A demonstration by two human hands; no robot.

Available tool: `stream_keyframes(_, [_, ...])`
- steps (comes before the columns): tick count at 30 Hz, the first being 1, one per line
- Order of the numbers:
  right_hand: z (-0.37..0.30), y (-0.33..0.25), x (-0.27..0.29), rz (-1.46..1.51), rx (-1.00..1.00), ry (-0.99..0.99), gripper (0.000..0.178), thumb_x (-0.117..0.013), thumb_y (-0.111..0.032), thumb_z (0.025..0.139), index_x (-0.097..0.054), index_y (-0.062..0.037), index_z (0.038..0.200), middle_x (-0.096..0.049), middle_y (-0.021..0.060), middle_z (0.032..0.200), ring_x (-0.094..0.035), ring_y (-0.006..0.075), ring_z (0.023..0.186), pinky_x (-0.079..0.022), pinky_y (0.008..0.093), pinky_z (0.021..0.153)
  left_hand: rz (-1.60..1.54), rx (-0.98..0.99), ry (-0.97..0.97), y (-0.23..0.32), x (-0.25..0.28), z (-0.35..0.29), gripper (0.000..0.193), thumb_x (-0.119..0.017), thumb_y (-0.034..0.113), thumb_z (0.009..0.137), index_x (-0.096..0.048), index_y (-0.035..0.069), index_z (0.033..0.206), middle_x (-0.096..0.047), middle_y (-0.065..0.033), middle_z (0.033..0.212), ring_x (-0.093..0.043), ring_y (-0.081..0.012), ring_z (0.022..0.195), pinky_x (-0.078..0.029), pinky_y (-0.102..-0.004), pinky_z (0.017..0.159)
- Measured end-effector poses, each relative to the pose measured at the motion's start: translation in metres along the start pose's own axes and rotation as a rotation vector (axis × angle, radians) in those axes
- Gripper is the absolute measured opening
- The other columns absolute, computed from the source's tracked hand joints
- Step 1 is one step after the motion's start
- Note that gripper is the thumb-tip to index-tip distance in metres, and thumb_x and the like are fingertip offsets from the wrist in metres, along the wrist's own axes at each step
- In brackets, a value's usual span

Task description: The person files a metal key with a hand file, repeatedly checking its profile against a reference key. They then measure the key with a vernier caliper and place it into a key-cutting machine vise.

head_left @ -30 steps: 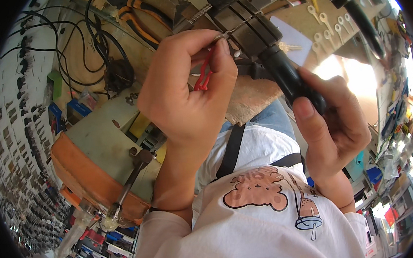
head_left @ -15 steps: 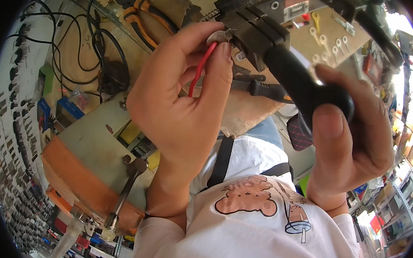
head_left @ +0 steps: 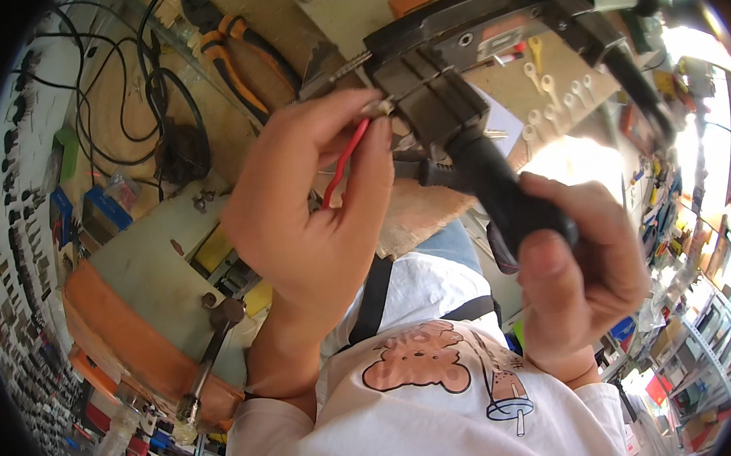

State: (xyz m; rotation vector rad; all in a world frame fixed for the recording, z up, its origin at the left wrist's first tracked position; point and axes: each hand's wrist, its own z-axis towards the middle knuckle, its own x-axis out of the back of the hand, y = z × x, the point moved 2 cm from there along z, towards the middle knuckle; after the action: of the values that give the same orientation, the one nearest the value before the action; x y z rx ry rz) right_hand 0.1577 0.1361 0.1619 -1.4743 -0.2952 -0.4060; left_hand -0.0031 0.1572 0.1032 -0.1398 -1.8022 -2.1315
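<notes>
Pinched between the thumb and fingers of my left hand (head_left: 296, 199) is a small silver metal piece (head_left: 382, 106) with a red cord (head_left: 344, 162) trailing from it into the palm. The piece is mostly covered by the fingertips, and I cannot tell its exact kind. It meets, or nearly meets, the side of a blocky part of a dark metal device (head_left: 433, 96). My right hand (head_left: 584, 268) is wrapped around the device's thick black handle (head_left: 498, 189). A second black handle (head_left: 640, 90) sticks out from the device's far right end.
Orange-and-black pliers (head_left: 239, 59) lie at the far left, beside tangled black cables (head_left: 123, 101). Several keys (head_left: 549, 88) rest behind the handle. An orange-edged bench part (head_left: 119, 338) with a metal lever (head_left: 213, 349) stands at my left. Parts shelves are farther out.
The whole view has shifted a little. The device, its handle and both my hands have come slightly toward me. Both hands keep their hold.
</notes>
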Motion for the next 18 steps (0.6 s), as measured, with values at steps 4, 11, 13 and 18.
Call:
stream_keyframes(4, [-0.019,0.019,0.001,0.096,-0.011,0.016,0.031,-0.075,0.001,0.066,-0.064,0.0088,0.094,-0.061,0.0107,0.071,-0.049,0.0106,0.051,-0.037,0.0203,0.045,0.070,-0.141,0.085,-0.009,-0.008,-0.013,0.018,-0.064,-0.007,0.078,-0.061,-0.006,0.096,-0.063,-0.0127,0.088,-0.063,-0.0177,0.075,-0.051,-0.0252,0.067])
stream_keyframes(11, [-0.034,0.046,0.035,0.693,-0.438,0.011,0.040,-0.042,-0.022,0.095,-0.050,0.0042,0.125,-0.057,0.0116,0.088,-0.049,0.0102,0.059,-0.040,0.0221,0.052,0.255,-0.301,0.129,0.019,0.000,-0.015,0.020,-0.065,-0.001,0.079,-0.062,-0.005,0.099,-0.064,-0.0136,0.092,-0.062,-0.0265,0.083,-0.051,-0.0342,0.075])
stream_keyframes(13, [-0.028,0.047,0.048,1.208,-0.366,-0.070,0.043,-0.037,-0.015,0.096,-0.037,0.0032,0.135,-0.058,0.0134,0.094,-0.051,0.0136,0.073,-0.042,0.0271,0.067,0.298,-0.438,0.045,0.045,-0.001,-0.019,0.020,-0.064,0.002,0.080,-0.062,-0.005,0.099,-0.063,-0.0137,0.095,-0.060,-0.0270,0.088,-0.050,-0.0372,0.080])
stream_keyframes(18, [-0.001,0.013,0.050,1.223,-0.269,-0.142,0.049,-0.039,-0.018,0.096,-0.027,-0.0024,0.141,-0.057,0.0147,0.113,-0.048,0.0227,0.115,-0.040,0.0336,0.095,0.200,-0.471,-0.276,0.107,-0.046,-0.010,0.024,-0.072,0.005,0.071,-0.063,0.000,0.093,-0.063,-0.0101,0.090,-0.059,-0.0271,0.081,-0.049,-0.0356,0.072])
